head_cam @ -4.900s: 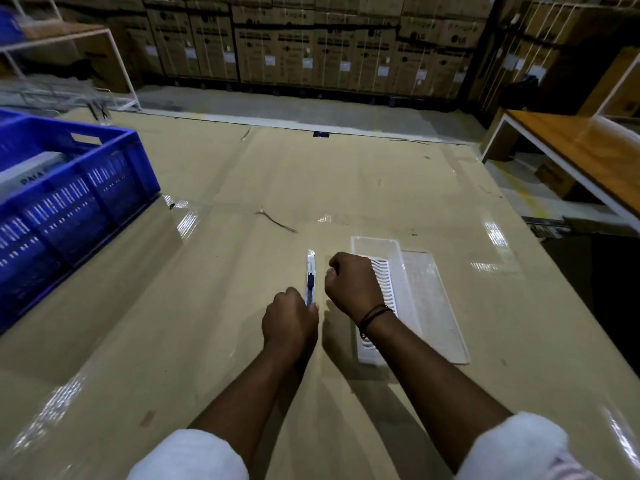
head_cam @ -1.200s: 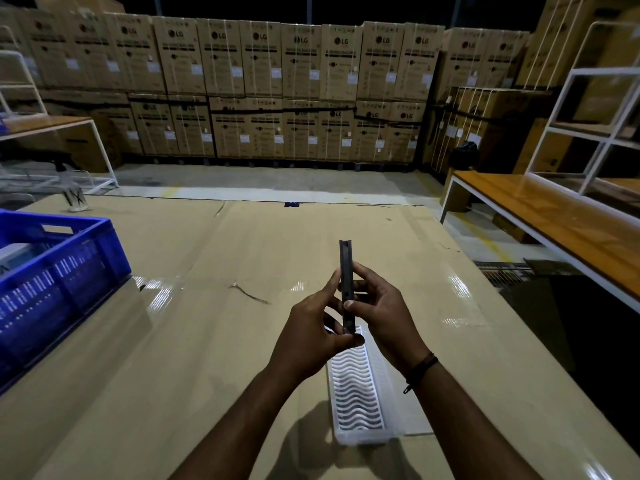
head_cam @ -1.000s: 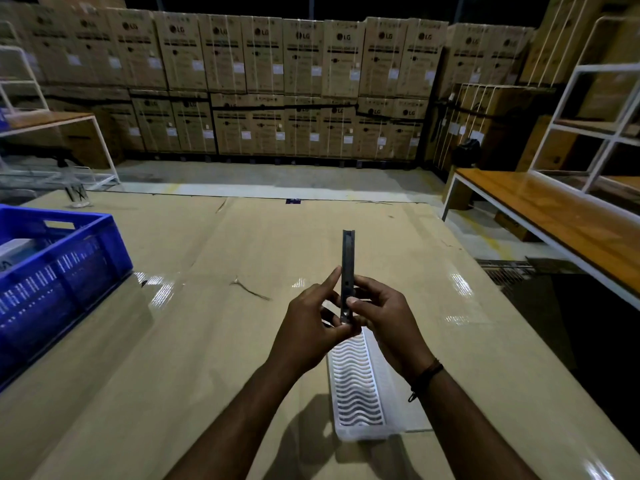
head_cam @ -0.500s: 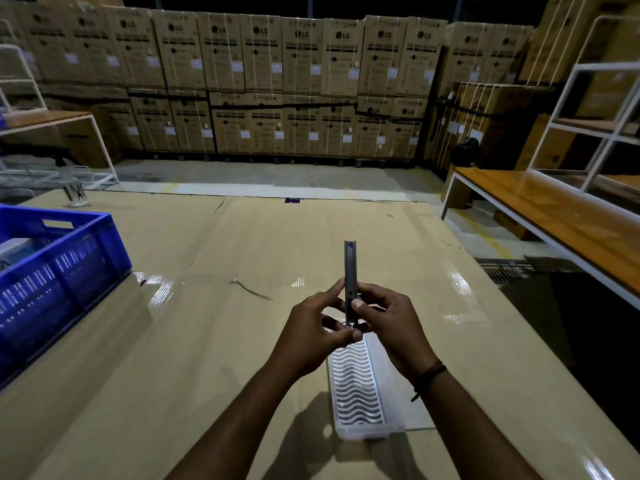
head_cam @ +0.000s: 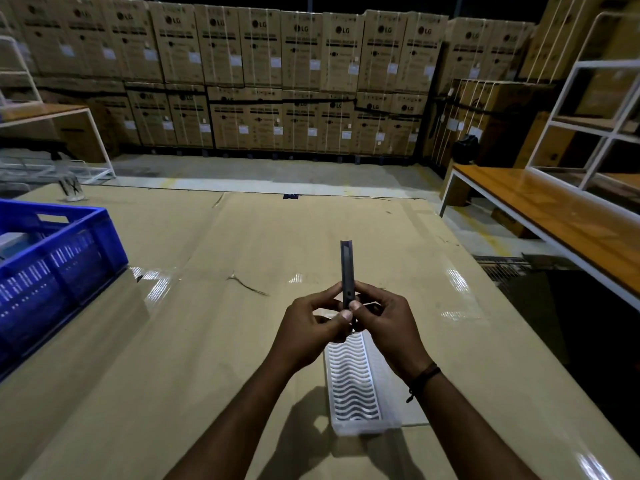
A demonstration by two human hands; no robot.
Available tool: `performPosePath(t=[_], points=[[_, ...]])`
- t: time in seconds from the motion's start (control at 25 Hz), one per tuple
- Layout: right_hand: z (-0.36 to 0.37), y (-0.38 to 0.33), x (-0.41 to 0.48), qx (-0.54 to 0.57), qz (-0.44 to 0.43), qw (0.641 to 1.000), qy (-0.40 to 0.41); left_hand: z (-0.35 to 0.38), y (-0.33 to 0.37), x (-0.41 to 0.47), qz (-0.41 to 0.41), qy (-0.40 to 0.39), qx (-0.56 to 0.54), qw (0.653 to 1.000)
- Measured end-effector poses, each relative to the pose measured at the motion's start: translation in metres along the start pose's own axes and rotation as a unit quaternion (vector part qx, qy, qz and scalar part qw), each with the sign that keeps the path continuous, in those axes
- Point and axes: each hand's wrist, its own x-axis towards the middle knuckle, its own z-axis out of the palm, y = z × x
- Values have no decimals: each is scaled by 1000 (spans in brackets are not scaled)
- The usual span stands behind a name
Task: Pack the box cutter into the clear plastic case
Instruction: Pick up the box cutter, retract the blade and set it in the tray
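Observation:
I hold a slim dark box cutter (head_cam: 347, 268) upright in front of me, its lower end pinched between the fingertips of both hands. My left hand (head_cam: 306, 332) grips it from the left and my right hand (head_cam: 389, 329) from the right. Below my hands, the clear plastic case (head_cam: 353, 386) lies open on the cardboard-covered table (head_cam: 214, 341). Its tray has a white wavy-ribbed liner, and the flat lid lies beside it on the right, partly hidden by my right forearm.
A blue plastic crate (head_cam: 52, 268) stands at the table's left edge. A wooden bench (head_cam: 554, 216) with a white frame runs along the right, with a dark gap between it and the table. Stacked cardboard boxes (head_cam: 277, 81) line the back wall.
Since nearly five seconds ago the cutter has been lifted off the table and stood upright between both hands. Over the last second it dipped slightly; the grip stays the same.

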Motion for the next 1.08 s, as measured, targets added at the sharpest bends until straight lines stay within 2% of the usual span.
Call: performPosePath(t=[0.2, 0.56, 0.72, 0.88, 1.08], points=[[2, 2, -3, -14, -2, 1000, -3, -3, 1, 4, -17, 21, -45, 999], [5, 17, -7, -36, 37, 999, 8, 9, -18, -2, -44, 59, -28, 997], [4, 29, -9, -121, 72, 990, 24, 14, -29, -5, -69, 102, 67, 990], [8, 42, -18, -213, 104, 971, 20, 16, -45, -12, -99, 156, 222, 957], [18, 59, -25, -304, 114, 946, -11, 19, -53, -20, -153, 130, 243, 949]])
